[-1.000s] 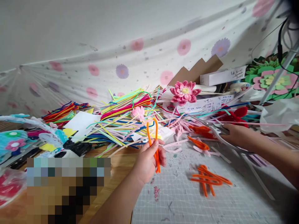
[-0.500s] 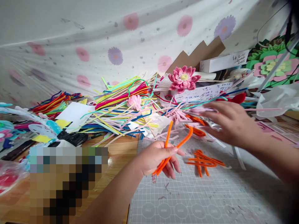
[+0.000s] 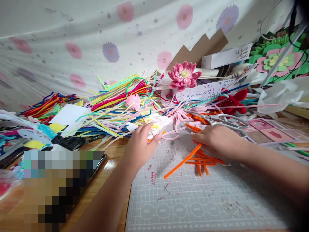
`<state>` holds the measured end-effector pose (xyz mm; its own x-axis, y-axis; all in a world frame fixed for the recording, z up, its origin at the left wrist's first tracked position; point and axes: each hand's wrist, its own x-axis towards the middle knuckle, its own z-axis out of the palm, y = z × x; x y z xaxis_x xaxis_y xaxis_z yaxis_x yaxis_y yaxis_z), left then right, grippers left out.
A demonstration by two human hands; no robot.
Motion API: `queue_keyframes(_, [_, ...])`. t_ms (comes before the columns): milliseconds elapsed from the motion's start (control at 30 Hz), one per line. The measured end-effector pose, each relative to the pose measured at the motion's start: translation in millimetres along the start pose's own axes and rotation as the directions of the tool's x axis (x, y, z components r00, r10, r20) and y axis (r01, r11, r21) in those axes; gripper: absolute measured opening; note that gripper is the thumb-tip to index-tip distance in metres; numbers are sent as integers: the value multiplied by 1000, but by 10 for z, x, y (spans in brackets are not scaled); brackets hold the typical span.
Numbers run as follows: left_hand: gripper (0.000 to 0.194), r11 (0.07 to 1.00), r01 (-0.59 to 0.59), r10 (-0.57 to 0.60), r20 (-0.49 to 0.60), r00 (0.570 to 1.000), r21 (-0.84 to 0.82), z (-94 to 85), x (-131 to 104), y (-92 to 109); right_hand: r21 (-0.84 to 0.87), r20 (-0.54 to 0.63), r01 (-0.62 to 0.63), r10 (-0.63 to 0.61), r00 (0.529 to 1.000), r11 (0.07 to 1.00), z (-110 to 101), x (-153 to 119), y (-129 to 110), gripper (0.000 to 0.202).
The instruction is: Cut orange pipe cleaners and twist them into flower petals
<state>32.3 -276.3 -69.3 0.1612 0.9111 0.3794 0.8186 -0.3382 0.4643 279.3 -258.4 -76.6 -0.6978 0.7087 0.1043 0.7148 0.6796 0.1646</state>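
Note:
My left hand [image 3: 140, 149] is over the mat's left edge, thumb and fingers closed around an orange pipe cleaner [image 3: 163, 132]; only small bits of it show. White crumpled tissue [image 3: 160, 124] lies just beyond those fingers. My right hand [image 3: 214, 140] grips one end of another orange pipe cleaner [image 3: 182, 161], which slants down to the left over the grey cutting mat [image 3: 178, 193]. Beneath and beside that hand lie several bent orange pipe cleaners [image 3: 199, 161]. Silver scissors [image 3: 224, 120] rest right behind it.
Loose coloured pipe cleaners [image 3: 108, 122] heap along the back. A pink fuzzy flower [image 3: 184, 74] stands among them, with a red one [image 3: 233, 103] to the right. A makeup palette [image 3: 270, 130] lies at right. A blurred-out dark device [image 3: 96, 167] is on the wooden table [image 3: 116, 180].
My right hand has come down and left from above the scissors and now grips an orange pipe cleaner. My left hand has shifted left and up. The view has turned slightly.

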Motion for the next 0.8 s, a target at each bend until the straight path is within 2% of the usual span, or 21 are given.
queue_keyframes(33, [37, 998, -61, 61, 5, 998, -1, -12, -17, 48, 18, 29, -33, 33, 999, 999, 4, 5, -25, 13])
queue_keyframes(67, [36, 994, -113, 113, 64, 992, -16, -18, -42, 108, 30, 42, -63, 62, 997, 998, 7, 10, -55, 14])
queue_keyframes(100, [34, 988, -150, 153, 171, 973, -27, -17, -73, 172, 42, 38, -95, 93, 995, 995, 9, 14, -85, 16])
queue_keyframes(200, [32, 974, -227, 190, 483, 855, 18, 2, -154, 309, 115, -30, -212, 216, 976, 971, 10, 19, -136, 20])
queue_keyframes(267, [37, 976, -217, 177, 601, 779, -6, 5, -165, 319, 174, -57, -257, 270, 961, 951, 9, 12, -135, 20])
queue_keyframes(333, [35, 987, -136, 157, 649, 745, -82, -7, -145, 282, 189, -55, -235, 249, 967, 953, 4, 1, -126, 21])
queue_keyframes(433, [32, 988, -10, 108, 647, 755, -154, -32, -108, 221, 171, -141, -73, 98, 985, 983, -17, -16, -143, 28])
queue_keyframes(533, [37, 982, 91, 43, 665, 746, -166, -30, -108, 216, 100, -304, 85, -51, 951, 991, -55, -29, -211, 46])
queue_keyframes(600, [38, 970, 138, 31, 669, 742, -198, -17, -123, 242, 52, -339, 124, -100, 936, 991, -81, -33, -263, 33])
queue_keyframes(667, [34, 954, 146, 61, 649, 758, -261, -3, -139, 275, 57, -354, 139, -110, 929, 989, -100, -36, -299, 21])
queue_keyframes(733, [29, 935, 132, 115, 633, 765, -329, 11, -152, 301, 126, -377, 122, -67, 924, 984, -114, -38, -311, 21])
queue_keyframes(800, [25, 914, 98, 167, 585, 793, -393, 31, -160, 305, 229, -368, 104, -13, 930, 968, -130, -44, -302, 21])
